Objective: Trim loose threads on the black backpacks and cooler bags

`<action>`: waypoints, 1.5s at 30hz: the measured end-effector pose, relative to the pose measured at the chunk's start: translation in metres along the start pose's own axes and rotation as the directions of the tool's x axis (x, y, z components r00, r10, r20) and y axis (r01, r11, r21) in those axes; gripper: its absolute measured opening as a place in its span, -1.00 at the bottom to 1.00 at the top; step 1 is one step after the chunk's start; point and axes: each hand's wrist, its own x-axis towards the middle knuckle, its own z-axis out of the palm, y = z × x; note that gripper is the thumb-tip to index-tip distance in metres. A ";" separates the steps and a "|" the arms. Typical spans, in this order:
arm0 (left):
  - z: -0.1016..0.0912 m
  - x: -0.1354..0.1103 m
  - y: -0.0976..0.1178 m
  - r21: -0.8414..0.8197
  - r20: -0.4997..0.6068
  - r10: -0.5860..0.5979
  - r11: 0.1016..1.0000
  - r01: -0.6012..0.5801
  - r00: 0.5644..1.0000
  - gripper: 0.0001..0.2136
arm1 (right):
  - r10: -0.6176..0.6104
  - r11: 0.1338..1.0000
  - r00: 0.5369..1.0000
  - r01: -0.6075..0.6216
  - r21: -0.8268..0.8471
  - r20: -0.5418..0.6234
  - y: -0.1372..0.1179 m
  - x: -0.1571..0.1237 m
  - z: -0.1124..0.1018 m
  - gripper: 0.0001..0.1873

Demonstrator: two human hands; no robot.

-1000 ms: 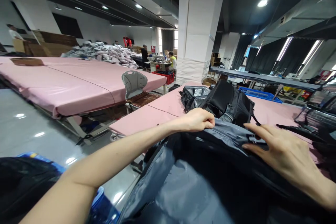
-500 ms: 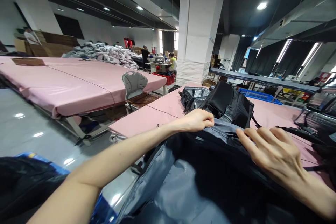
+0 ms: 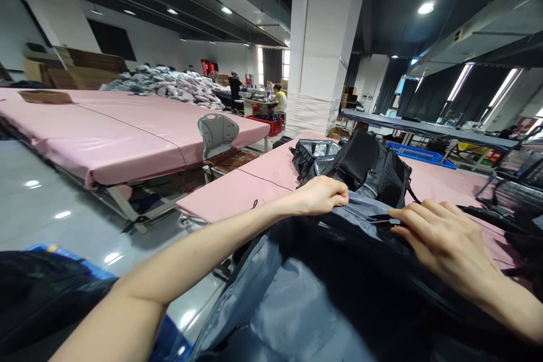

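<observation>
A large dark grey bag (image 3: 322, 294) lies open in front of me on the pink table (image 3: 237, 195). My left hand (image 3: 320, 195) is closed in a pinch on the far rim of the bag. My right hand (image 3: 441, 240) rests on the same rim further right, with its fingers curled at a black zipper or strap piece (image 3: 382, 219). Behind the hands stand a black backpack (image 3: 373, 169) and a black bag with a silver lining (image 3: 314, 154).
A second long pink table (image 3: 127, 130) runs to the left, with a grey chair (image 3: 217, 134) between the tables. A white pillar (image 3: 320, 45) rises behind. Blue crates (image 3: 418, 153), a heap of packed goods (image 3: 169, 85) and distant people stand at the back. More black bags (image 3: 513, 198) lie at right.
My right hand slid left along the bag's rim, then back a little to the right, with the fingers drawing in. My left hand has kept its grip in the same place.
</observation>
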 end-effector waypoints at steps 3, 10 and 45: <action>-0.001 0.000 0.002 0.003 -0.004 -0.007 1.000 0.007 1.000 -0.87 | 0.100 0.958 0.990 -0.124 0.260 0.101 0.008 -0.003 0.007 -0.86; 0.000 0.000 0.000 0.003 0.000 -0.016 1.000 0.016 1.000 -0.87 | 0.031 0.999 0.999 -0.031 -0.012 -0.044 0.001 0.002 0.002 -0.85; 0.001 0.000 -0.003 -0.031 -0.001 -0.001 1.000 0.001 1.000 -0.88 | -0.109 0.989 0.993 0.104 -0.103 -0.046 0.006 -0.001 -0.008 -0.84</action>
